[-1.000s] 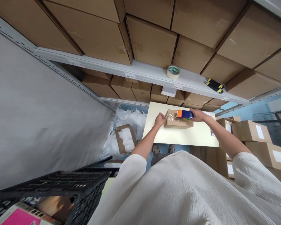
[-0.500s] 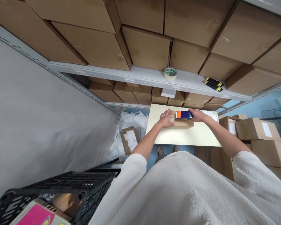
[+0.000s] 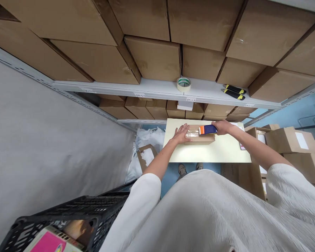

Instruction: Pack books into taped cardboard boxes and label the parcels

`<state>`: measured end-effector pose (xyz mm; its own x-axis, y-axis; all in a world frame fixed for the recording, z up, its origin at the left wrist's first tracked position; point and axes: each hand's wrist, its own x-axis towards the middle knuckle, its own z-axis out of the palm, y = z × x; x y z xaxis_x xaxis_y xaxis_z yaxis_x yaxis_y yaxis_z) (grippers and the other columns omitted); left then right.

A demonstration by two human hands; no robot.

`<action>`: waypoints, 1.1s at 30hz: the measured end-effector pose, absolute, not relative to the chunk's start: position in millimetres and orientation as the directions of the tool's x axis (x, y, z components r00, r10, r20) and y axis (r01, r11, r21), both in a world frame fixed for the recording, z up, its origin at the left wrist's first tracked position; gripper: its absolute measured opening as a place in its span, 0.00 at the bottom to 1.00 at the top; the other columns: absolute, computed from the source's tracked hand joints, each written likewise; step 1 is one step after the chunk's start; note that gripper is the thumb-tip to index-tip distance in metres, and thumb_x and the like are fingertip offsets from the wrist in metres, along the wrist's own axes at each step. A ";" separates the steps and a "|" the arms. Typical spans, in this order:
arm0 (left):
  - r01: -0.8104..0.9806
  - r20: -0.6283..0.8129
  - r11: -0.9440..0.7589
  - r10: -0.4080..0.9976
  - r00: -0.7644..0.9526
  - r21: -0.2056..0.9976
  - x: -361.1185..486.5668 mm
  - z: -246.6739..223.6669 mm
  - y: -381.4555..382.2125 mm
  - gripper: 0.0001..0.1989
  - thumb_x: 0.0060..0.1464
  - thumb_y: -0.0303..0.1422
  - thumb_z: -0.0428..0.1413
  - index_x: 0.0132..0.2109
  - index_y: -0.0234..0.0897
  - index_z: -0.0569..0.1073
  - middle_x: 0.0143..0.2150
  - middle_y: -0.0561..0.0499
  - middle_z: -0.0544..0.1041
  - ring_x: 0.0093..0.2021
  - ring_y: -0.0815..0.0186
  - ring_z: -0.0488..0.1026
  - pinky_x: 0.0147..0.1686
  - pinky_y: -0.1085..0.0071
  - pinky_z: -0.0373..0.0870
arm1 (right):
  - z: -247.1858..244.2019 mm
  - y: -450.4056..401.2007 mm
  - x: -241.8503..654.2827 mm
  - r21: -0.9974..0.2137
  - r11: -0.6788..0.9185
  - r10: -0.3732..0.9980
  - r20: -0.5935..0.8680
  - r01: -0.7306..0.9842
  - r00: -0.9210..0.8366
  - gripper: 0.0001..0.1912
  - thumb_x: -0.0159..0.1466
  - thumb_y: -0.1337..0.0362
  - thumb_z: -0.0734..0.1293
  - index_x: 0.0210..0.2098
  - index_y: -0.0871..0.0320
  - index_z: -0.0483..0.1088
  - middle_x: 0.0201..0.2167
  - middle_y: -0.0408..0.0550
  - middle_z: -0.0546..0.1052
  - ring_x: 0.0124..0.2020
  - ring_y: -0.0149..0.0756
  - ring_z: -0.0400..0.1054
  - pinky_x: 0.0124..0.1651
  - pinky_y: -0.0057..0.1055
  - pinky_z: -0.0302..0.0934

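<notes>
A small cardboard box [image 3: 203, 139] lies on the pale tabletop [image 3: 215, 154]. Clear packing tape [image 3: 192, 131] covers the left part of its top. My left hand [image 3: 181, 134] rests against the box's left end, fingers stretched and apart. In my right hand [image 3: 222, 127] is a dark blue tape dispenser [image 3: 209, 129], its orange and white front end pointing left over the box top. Whether the dispenser's front touches the cardboard is hard to tell.
Shelves of cartons [image 3: 152, 57] stand ahead, with a tape roll [image 3: 183, 84] and black-yellow cutters [image 3: 234, 92] on the ledge. Boxes [image 3: 291, 140] are stacked right. An open carton [image 3: 146, 156] lies among white packing material at left; a black crate [image 3: 105, 210] stands nearer.
The dispenser has shifted slightly right along the box, and more of the tape shows between it and my left hand. My left hand sits further toward the box's left end. The view has tilted slightly.
</notes>
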<state>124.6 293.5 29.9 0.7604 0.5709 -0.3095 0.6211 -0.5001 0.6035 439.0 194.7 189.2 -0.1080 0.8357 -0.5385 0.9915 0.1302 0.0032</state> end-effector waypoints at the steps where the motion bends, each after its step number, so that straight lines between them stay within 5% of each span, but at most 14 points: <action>1: 0.624 -0.314 -0.499 0.571 0.758 0.601 124.4 29.8 293.6 0.64 0.52 0.62 0.66 0.84 0.53 0.41 0.87 0.44 0.34 0.85 0.42 0.33 0.80 0.39 0.31 | 190.0 190.6 447.3 0.018 0.131 0.837 -0.539 0.991 -0.101 0.20 0.58 0.64 0.74 0.50 0.51 0.70 0.48 0.55 0.83 0.49 0.54 0.77 0.54 0.44 0.61; 17: 0.670 -0.370 -0.487 0.577 0.728 0.560 122.8 36.0 295.8 0.64 0.52 0.60 0.67 0.84 0.51 0.42 0.87 0.42 0.34 0.85 0.40 0.36 0.80 0.39 0.34 | 166.0 122.3 587.9 0.015 -0.018 0.828 -0.561 1.000 0.024 0.20 0.58 0.66 0.75 0.49 0.53 0.71 0.44 0.56 0.82 0.45 0.54 0.76 0.58 0.46 0.57; 33: 0.724 -0.436 -0.457 0.587 0.682 0.516 127.8 43.9 294.8 0.66 0.50 0.53 0.70 0.84 0.51 0.40 0.87 0.41 0.31 0.85 0.40 0.37 0.80 0.39 0.38 | 117.5 143.6 547.9 0.067 -0.004 0.794 -0.606 0.998 0.044 0.25 0.57 0.66 0.75 0.53 0.55 0.72 0.47 0.63 0.83 0.49 0.60 0.79 0.57 0.50 0.58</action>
